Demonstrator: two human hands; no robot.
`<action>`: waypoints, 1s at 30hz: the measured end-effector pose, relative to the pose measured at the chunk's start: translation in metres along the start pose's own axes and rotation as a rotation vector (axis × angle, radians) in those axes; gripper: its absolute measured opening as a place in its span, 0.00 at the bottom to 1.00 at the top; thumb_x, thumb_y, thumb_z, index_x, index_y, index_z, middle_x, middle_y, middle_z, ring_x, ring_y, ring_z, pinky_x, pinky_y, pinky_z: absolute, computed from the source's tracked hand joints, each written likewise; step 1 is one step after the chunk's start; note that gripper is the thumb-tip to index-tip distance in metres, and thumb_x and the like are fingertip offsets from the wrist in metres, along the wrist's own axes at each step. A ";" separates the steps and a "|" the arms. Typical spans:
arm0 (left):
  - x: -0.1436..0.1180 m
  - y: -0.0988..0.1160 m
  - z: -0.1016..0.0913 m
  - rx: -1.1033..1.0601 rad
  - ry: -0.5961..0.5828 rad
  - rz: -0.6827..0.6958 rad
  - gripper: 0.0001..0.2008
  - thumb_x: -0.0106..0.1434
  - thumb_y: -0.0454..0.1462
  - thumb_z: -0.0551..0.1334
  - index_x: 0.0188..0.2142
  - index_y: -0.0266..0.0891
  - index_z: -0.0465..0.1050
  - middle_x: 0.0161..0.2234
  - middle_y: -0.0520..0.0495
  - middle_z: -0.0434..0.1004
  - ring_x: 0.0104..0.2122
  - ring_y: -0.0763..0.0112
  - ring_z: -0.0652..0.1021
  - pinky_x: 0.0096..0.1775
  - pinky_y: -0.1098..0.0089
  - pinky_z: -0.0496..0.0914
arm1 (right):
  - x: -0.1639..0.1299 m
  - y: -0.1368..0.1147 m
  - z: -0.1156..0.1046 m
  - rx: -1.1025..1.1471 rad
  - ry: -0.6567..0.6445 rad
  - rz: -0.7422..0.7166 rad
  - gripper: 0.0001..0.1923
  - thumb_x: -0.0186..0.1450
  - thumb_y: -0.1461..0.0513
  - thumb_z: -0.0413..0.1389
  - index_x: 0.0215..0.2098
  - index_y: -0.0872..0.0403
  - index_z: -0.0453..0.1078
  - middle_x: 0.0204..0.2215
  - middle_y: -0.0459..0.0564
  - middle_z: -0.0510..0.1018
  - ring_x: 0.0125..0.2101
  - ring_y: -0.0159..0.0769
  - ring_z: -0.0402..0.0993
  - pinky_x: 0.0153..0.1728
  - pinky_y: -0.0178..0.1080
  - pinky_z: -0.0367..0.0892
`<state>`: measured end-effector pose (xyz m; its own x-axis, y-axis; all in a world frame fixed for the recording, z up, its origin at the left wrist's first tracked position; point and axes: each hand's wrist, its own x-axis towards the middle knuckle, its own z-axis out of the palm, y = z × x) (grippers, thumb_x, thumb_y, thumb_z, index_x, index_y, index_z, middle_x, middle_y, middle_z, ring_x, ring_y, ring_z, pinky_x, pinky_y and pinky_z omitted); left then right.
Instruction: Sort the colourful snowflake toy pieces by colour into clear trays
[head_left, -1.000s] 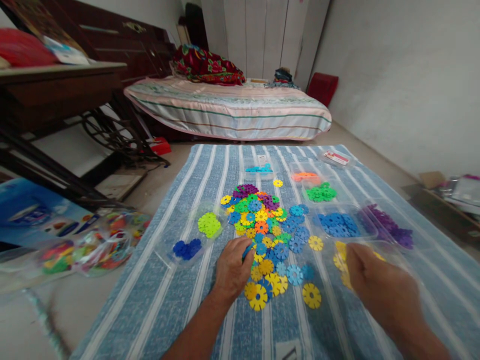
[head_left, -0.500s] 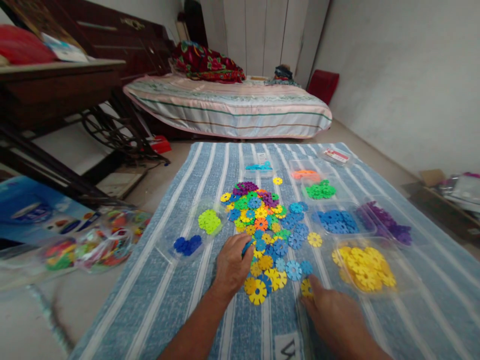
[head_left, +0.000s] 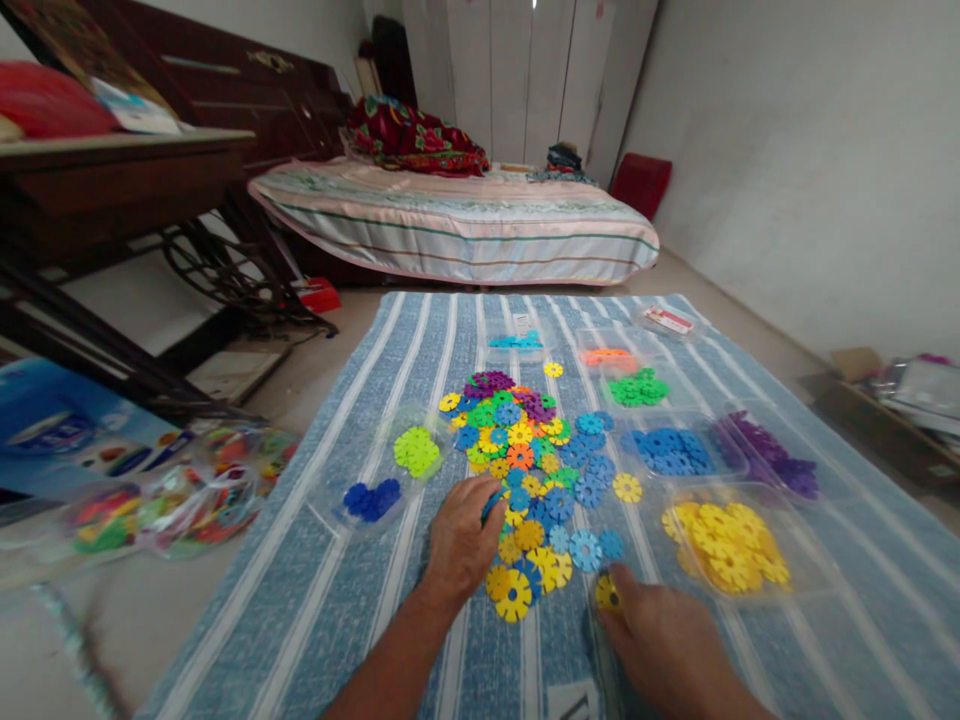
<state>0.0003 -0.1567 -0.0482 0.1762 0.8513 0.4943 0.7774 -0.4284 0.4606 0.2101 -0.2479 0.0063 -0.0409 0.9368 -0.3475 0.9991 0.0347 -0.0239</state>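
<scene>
My left hand (head_left: pixel 463 535) is closed at the left edge of a mixed pile of snowflake discs (head_left: pixel 520 456), pinching a blue snowflake disc (head_left: pixel 491 505) between thumb and fingers. Lower right of the pile, my right hand (head_left: pixel 660 630) grips a yellow snowflake disc (head_left: pixel 607 593) with thumb and forefinger. Light blue discs (head_left: pixel 585 550) lie just above that hand. To its right, a clear box of yellow discs (head_left: pixel 731 545) stands on the striped cloth. Left of the pile, a clear tray holds lime discs (head_left: pixel 416 451) and dark blue discs (head_left: pixel 372 500).
More clear boxes hold blue discs (head_left: pixel 670 452), purple discs (head_left: pixel 780 462), green discs (head_left: pixel 638 388), orange pieces (head_left: pixel 607 356) and turquoise pieces (head_left: pixel 516 341). A lidded box (head_left: pixel 667 321) sits at the far right corner. Bags of colourful pieces (head_left: pixel 206 505) lie on the floor at left.
The view has tilted slightly, so the table sits a little lower in the picture. Both hands keep their discs; the right hand's yellow one has shifted slightly toward me.
</scene>
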 end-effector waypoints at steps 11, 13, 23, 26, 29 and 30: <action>-0.002 -0.002 0.001 -0.002 0.000 0.000 0.08 0.61 0.36 0.56 0.39 0.38 0.72 0.39 0.43 0.78 0.41 0.64 0.77 0.45 0.62 0.73 | 0.002 0.001 0.003 0.050 -0.015 -0.128 0.17 0.60 0.65 0.50 0.47 0.54 0.69 0.30 0.54 0.81 0.31 0.46 0.78 0.28 0.36 0.64; -0.002 -0.001 0.000 -0.004 -0.005 -0.006 0.08 0.61 0.35 0.57 0.39 0.38 0.72 0.39 0.44 0.78 0.41 0.64 0.77 0.45 0.62 0.73 | 0.002 0.001 0.003 0.038 0.011 -0.130 0.17 0.60 0.65 0.50 0.47 0.54 0.69 0.30 0.54 0.81 0.31 0.46 0.78 0.27 0.36 0.63; -0.002 0.000 0.000 -0.013 -0.014 -0.011 0.07 0.61 0.36 0.57 0.38 0.38 0.72 0.39 0.43 0.77 0.41 0.64 0.76 0.44 0.62 0.73 | 0.005 0.004 0.009 0.043 0.102 -0.187 0.19 0.61 0.64 0.50 0.51 0.52 0.67 0.29 0.52 0.81 0.29 0.42 0.78 0.26 0.33 0.62; -0.002 0.000 0.000 -0.020 -0.012 -0.007 0.07 0.61 0.35 0.57 0.38 0.38 0.71 0.39 0.43 0.77 0.41 0.64 0.76 0.44 0.62 0.73 | 0.004 0.004 0.009 0.063 0.132 -0.200 0.19 0.60 0.64 0.51 0.50 0.52 0.68 0.29 0.51 0.81 0.29 0.42 0.78 0.25 0.34 0.63; -0.002 0.000 0.000 -0.023 -0.014 -0.008 0.08 0.61 0.35 0.57 0.39 0.38 0.71 0.38 0.43 0.77 0.41 0.64 0.76 0.44 0.62 0.73 | 0.003 0.006 0.006 0.087 0.162 -0.197 0.19 0.60 0.63 0.51 0.49 0.51 0.68 0.28 0.49 0.81 0.28 0.42 0.78 0.24 0.34 0.63; -0.001 0.001 0.000 -0.024 -0.013 -0.010 0.08 0.61 0.35 0.57 0.39 0.38 0.71 0.38 0.43 0.77 0.41 0.64 0.76 0.44 0.62 0.73 | 0.003 0.008 0.003 0.092 0.172 -0.183 0.18 0.60 0.63 0.51 0.49 0.51 0.68 0.27 0.49 0.81 0.28 0.41 0.78 0.24 0.34 0.63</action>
<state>0.0005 -0.1584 -0.0482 0.1765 0.8596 0.4795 0.7648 -0.4265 0.4830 0.2184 -0.2460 0.0022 -0.2105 0.9636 -0.1649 0.9698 0.1846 -0.1596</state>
